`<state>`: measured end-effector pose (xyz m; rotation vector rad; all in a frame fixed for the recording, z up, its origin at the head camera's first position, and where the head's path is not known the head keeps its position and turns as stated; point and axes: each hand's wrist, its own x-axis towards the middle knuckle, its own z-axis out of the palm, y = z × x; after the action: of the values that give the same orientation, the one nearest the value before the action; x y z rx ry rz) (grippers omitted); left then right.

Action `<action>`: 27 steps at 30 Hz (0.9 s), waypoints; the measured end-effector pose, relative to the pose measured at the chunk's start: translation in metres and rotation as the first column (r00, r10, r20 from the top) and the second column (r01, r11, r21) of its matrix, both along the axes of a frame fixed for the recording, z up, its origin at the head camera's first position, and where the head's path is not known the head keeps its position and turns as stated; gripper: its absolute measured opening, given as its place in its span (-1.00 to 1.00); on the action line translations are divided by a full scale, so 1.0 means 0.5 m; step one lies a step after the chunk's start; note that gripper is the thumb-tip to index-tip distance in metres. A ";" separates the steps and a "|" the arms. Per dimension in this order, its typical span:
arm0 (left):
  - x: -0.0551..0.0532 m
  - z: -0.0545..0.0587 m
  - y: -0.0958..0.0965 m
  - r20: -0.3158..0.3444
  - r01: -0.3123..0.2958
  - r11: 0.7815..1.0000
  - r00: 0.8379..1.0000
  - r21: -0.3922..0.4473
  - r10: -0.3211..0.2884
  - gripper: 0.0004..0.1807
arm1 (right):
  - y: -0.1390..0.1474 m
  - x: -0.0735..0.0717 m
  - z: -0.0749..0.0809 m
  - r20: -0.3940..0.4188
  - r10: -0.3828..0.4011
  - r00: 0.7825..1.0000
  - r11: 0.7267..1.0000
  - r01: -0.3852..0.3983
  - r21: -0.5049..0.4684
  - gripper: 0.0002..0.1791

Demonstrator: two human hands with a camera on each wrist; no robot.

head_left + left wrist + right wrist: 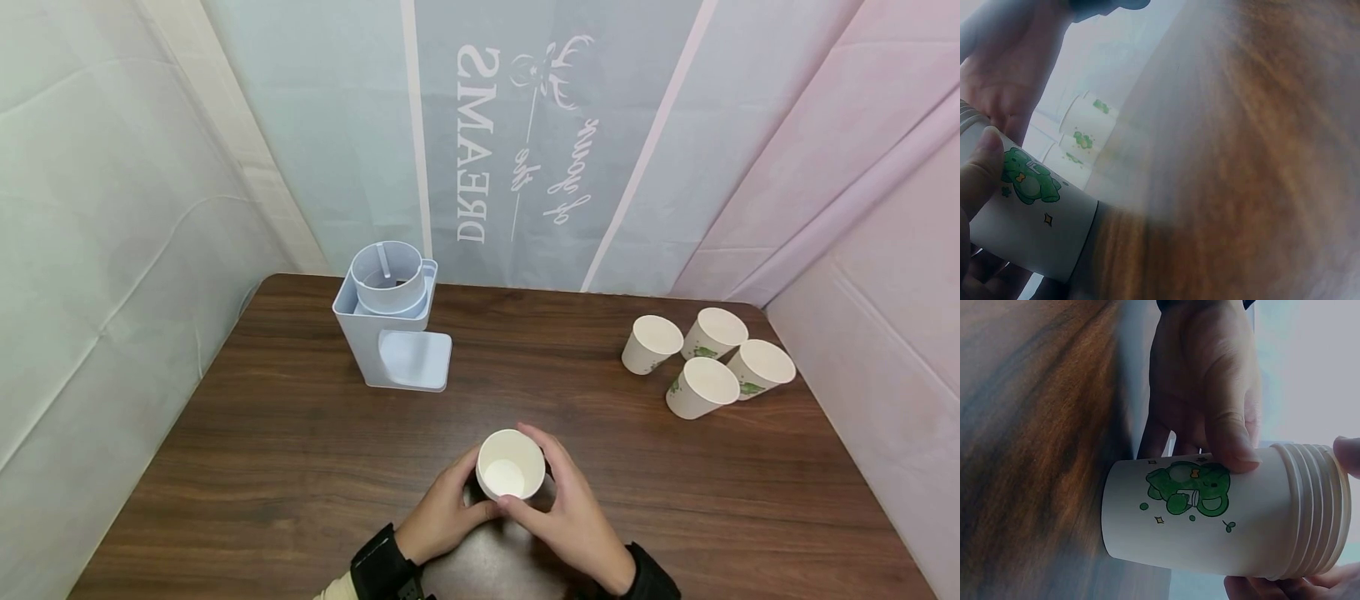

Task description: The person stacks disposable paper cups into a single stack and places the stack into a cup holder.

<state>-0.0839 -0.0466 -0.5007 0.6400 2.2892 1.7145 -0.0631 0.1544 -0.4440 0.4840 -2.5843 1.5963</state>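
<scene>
A stack of white paper cups (511,467) is upright near the front of the table, between both hands. Several nested rims show in the right wrist view, above a green bear print on the outer cup (1204,537). The left hand (442,518) holds the stack from its left side, thumb on the near wall below the rims. From the right, the right hand (573,518) grips it higher up, with its thumb close to the rim. Whether the stack's base (1082,250) touches the table cannot be told.
Several more white paper cups with green prints (702,388) stand in a cluster at the back right. A pale blue plastic holder (356,342) with a round cup-like part (387,296) stands at the back left. Curtains (555,258) hang along the table's far edge (525,289) and sides.
</scene>
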 end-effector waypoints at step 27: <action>-0.003 -0.007 0.005 -0.055 -0.007 0.998 0.998 0.068 0.011 -0.15 | 0.034 -0.012 0.006 -0.068 0.043 0.997 0.996 -0.048 -0.069 -0.12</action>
<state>-0.0854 -0.0442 -0.5041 0.7002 2.2822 1.8075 -0.0693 0.1714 -0.4411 0.5839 -2.4767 1.6489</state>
